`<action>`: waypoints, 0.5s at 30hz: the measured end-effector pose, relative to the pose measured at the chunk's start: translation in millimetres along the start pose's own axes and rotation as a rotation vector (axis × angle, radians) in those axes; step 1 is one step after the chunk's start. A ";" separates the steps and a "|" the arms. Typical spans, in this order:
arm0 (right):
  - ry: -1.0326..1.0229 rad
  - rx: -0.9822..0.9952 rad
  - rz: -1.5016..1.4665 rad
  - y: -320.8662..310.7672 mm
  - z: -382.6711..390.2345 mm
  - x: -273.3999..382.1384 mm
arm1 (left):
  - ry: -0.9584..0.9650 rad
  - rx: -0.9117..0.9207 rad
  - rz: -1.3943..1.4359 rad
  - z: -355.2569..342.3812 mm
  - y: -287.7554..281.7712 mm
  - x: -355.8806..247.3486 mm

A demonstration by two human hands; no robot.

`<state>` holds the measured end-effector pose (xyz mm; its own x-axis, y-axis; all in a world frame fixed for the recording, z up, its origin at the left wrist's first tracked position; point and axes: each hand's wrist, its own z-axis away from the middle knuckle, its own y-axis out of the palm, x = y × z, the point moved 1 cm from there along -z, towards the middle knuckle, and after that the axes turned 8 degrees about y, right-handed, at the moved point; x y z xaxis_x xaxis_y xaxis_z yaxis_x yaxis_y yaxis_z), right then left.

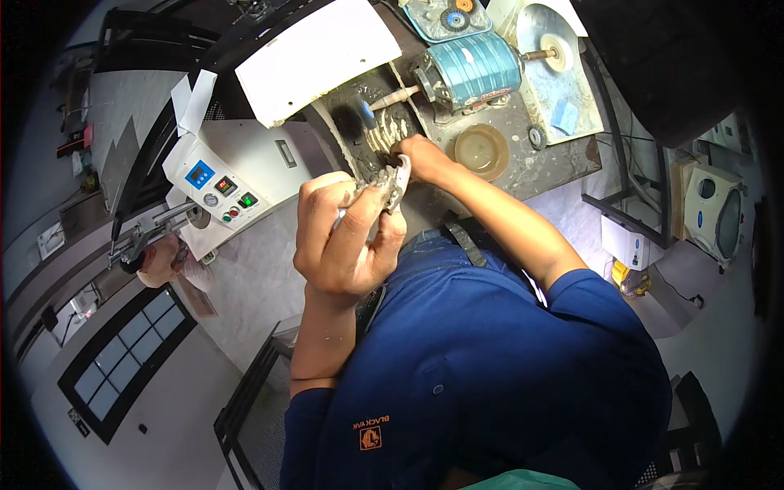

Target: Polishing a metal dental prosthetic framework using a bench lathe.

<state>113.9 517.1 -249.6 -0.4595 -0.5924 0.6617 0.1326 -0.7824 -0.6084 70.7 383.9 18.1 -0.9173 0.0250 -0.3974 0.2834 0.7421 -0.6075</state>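
Raised in front of my chest, my left hand (347, 233) is closed, pinching a small lumpy grey-and-white piece (394, 189) with a smooth pale edge. Its exact kind is hard to make out. My right hand (420, 159) reaches just beyond it to the near side of a trough (337, 137) smeared with wet, pale grit. Its fingers curl downward, their tips hidden, and I cannot see what they hold. Above the trough, a dark polishing wheel (365, 112) sits on the tapered spindle (394, 100) of a blue-green bench motor (474, 72).
A brown bowl (481, 153) stands on the bench right of my right hand. Behind it, a white basin (576, 114) surrounds a pale buffing wheel (556, 54). A blue tray (437, 34) holds small wheels. At left stands a white machine with a control panel (219, 181).
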 end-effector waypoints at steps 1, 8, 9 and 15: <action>-0.001 -0.001 0.000 -10.2 6.0 6.2 | -0.018 -0.037 -0.006 4.5 4.2 4.8; -0.089 0.018 -0.889 -51.6 37.3 51.2 | -0.343 -0.100 0.000 90.0 73.3 80.0; -0.075 -0.041 -0.891 -44.3 32.8 52.8 | -0.360 -0.097 -0.029 100.7 81.6 85.5; 0.089 -0.141 -0.914 -33.0 21.4 34.7 | -0.367 0.015 0.078 119.1 100.3 95.3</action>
<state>112.4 518.2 -197.1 -0.3991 0.2640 0.8781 -0.4191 -0.9043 0.0814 45.0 380.9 -162.6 -0.7327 -0.1628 -0.6608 0.3549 0.7371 -0.5751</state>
